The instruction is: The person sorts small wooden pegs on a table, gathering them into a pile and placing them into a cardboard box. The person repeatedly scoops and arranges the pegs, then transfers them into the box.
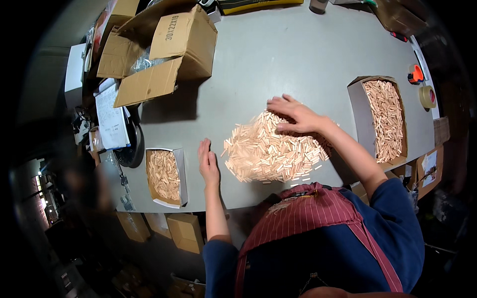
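A broad heap of short wooden dowels [278, 154] lies loose on the grey table, its left part smeared by motion. My right hand [295, 115] rests over the heap's far side, palm down with the fingers stretched out, touching the dowels. Left of the heap, my left hand [207, 161] stands on edge on the table, fingers extended and nothing in it. Beyond it to the left is a small open box [182, 174] filled with dowels. A larger open box [358, 107], also full of dowels, stands to the right of my right forearm.
An open cardboard carton [196, 44] with clear plastic inside stands at the far left. Near it are papers [113, 116] and a black round object [131, 144]. On the right edge sit a tape roll [426, 97] and an orange-black tool [416, 74]. Empty boxes [185, 232] hang below the table's front edge.
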`<state>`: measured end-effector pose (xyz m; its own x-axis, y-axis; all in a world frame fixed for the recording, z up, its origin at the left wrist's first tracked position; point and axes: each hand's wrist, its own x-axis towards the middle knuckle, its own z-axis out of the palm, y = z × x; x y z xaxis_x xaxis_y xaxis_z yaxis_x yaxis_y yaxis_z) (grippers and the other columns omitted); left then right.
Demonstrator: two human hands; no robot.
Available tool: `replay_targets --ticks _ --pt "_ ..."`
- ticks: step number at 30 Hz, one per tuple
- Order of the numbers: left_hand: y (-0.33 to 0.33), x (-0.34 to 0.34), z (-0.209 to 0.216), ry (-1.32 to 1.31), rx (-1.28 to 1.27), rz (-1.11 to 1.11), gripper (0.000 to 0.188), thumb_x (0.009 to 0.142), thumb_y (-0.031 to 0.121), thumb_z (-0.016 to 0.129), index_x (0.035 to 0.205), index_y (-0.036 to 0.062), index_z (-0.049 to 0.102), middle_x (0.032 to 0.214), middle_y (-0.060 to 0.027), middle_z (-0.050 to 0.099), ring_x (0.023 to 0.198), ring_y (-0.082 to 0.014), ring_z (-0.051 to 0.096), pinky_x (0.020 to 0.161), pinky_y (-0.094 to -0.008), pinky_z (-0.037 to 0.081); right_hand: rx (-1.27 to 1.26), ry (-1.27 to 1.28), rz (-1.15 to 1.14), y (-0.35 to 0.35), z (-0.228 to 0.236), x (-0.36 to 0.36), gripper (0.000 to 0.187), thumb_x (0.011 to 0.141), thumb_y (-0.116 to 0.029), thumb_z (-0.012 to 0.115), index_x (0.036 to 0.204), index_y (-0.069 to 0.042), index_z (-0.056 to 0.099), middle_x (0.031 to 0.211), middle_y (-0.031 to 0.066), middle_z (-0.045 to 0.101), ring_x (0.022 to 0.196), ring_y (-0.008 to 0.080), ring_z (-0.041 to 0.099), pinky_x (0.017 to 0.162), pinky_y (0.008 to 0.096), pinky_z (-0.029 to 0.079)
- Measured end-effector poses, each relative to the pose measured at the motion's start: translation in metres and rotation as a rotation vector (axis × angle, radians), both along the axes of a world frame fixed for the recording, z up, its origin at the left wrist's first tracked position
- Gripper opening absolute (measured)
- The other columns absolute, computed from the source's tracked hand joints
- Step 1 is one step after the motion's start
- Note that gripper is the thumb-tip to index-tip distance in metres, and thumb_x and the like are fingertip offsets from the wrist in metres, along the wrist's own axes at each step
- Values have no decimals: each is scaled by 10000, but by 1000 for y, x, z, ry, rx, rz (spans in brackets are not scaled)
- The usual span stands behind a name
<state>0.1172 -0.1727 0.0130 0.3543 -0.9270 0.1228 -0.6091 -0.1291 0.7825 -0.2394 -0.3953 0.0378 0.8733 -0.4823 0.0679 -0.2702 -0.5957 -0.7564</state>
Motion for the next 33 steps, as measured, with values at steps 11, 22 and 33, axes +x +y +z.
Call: replay_targets --ticks 11,22,33 --pt "133 44 9 -548 366 23 627 1101 309 402 1631 -10 303 1710 -233 256 1581 -443 213 1279 -580 155 -36 63 -973 137 -21 -149 491 1105 -203 474 1534 35 458 1627 229 426 1530 403 372 1259 467 271" --pt "146 52 11 -686 411 -141 716 1112 413 320 1619 -88 252 1688 -292 231 1550 -491 217 1239 -600 172 -265 429 -899 205 -31 -165 513 1096 -178 431 1554 54 423 1650 251 376 1538 448 332 1266 518 235" --pt "165 73 16 -769 310 -467 774 1019 382 445 1594 -113 288 1647 -299 284 1518 -479 264 1237 -636 170 -455 476 -910 222 -37 -157 489 1113 -173 392 1567 2 446 1659 178 405 1556 360 340 1280 478 232"
